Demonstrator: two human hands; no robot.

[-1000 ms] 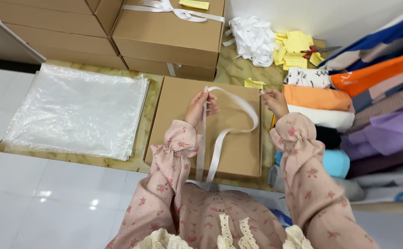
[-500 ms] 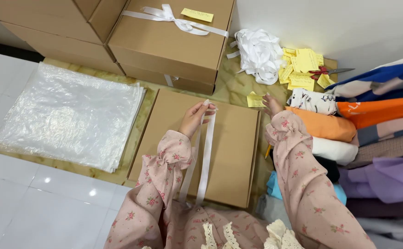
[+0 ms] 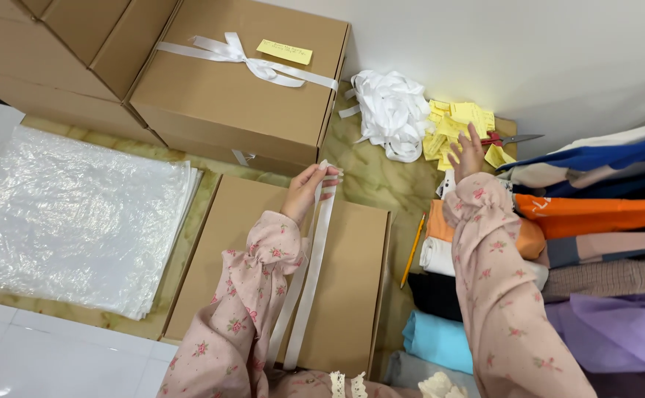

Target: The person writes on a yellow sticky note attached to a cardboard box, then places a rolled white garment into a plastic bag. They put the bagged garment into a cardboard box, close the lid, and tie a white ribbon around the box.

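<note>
A flat brown cardboard box (image 3: 352, 295) lies in front of me with a white ribbon (image 3: 309, 280) running down its lid. My left hand (image 3: 306, 190) pinches that ribbon at the box's far edge. My right hand (image 3: 468, 153) is stretched out with spread fingers over a heap of yellow paper notes (image 3: 455, 127), next to red-handled scissors (image 3: 510, 138). Whether it touches a note I cannot tell. A loose bundle of white ribbon (image 3: 392, 110) lies left of the notes.
A larger box (image 3: 219, 96) tied with a white bow and a yellow note stands behind, among other cartons (image 3: 35, 66). A stack of clear plastic bags (image 3: 72, 214) lies at left. Folded coloured clothes (image 3: 595, 250) pile at right; a pencil (image 3: 412, 250) lies beside the flat box.
My right hand let go of the ribbon loop and reached right and away to the yellow notes. The ribbon now lies flat along the lid, still held by my left hand.
</note>
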